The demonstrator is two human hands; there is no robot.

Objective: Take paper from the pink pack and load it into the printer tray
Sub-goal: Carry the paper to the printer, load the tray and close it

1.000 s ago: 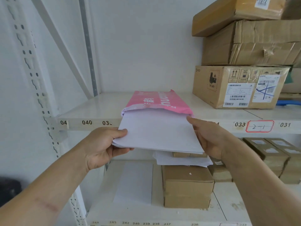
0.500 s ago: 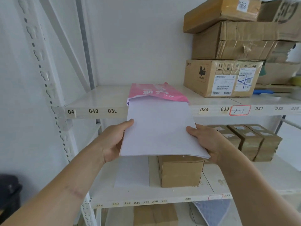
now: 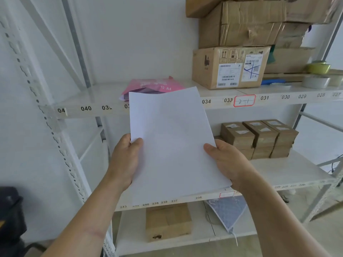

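A stack of white paper (image 3: 172,141) is held in front of me, clear of the shelf, tilted with its far edge up. My left hand (image 3: 126,160) grips its left edge, thumb on top. My right hand (image 3: 228,162) grips the right edge the same way. The pink pack (image 3: 154,87) lies on the upper shelf behind the paper, its open mouth facing me and looking flattened. No printer or tray is in view.
White metal shelving (image 3: 85,108) with numbered edges stands ahead. Cardboard boxes (image 3: 230,67) are stacked on the upper shelf at right, with tape rolls (image 3: 317,75) beyond. Small brown boxes (image 3: 259,138) sit on the middle shelf. A box (image 3: 168,221) sits on the lowest shelf.
The paper stack has come fully out of the pink pack and moved toward me and down. The pack stays on the shelf. My view has pulled back from the shelving.
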